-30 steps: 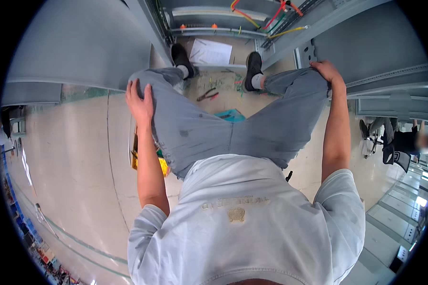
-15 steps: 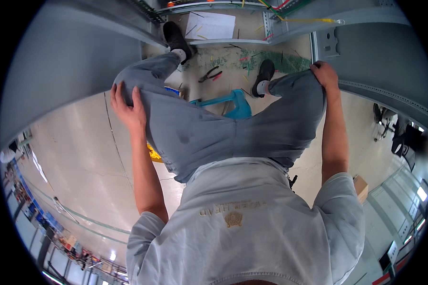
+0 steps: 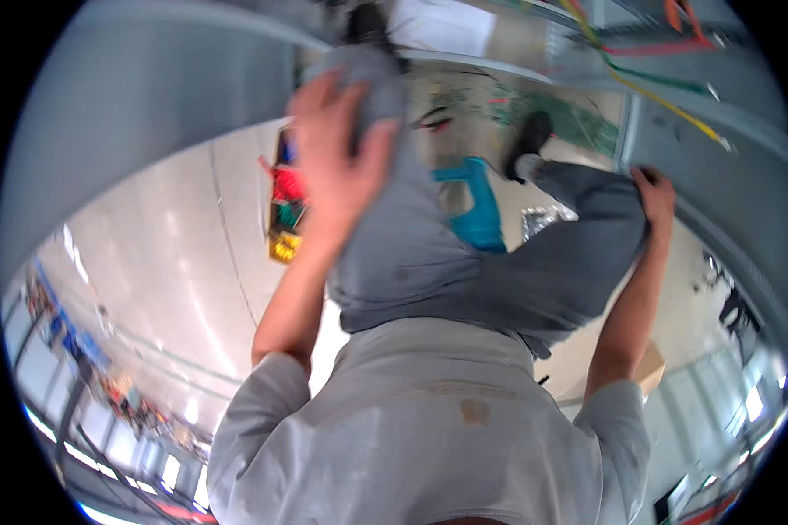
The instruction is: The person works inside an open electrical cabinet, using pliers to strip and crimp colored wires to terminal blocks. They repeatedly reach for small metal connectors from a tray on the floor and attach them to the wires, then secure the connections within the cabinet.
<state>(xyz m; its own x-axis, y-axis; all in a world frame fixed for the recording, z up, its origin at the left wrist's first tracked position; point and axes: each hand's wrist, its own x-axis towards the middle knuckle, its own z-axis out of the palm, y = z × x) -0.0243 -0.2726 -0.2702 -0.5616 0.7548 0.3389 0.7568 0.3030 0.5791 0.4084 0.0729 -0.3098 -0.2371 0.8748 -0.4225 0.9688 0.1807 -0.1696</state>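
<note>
1. While the blurred left hand (image 3: 337,157) spreads its fingers wide over the left knee of the grey cloth trousers (image 3: 403,236), whether it presses cannot be told; the right hand (image 3: 658,199) bends over the right knee, any grip on cloth unclear.
2. Both trouser legs extend toward the grey metal cabinet's lower sill (image 3: 473,63).
3. Dark pliers with red on the handle (image 3: 438,123) lie outside that sill, between the feet; stepping on them could cause a slip.
4. Swinging the left leg outward could tip the dark compartmented box of coloured pieces (image 3: 282,231).
</note>
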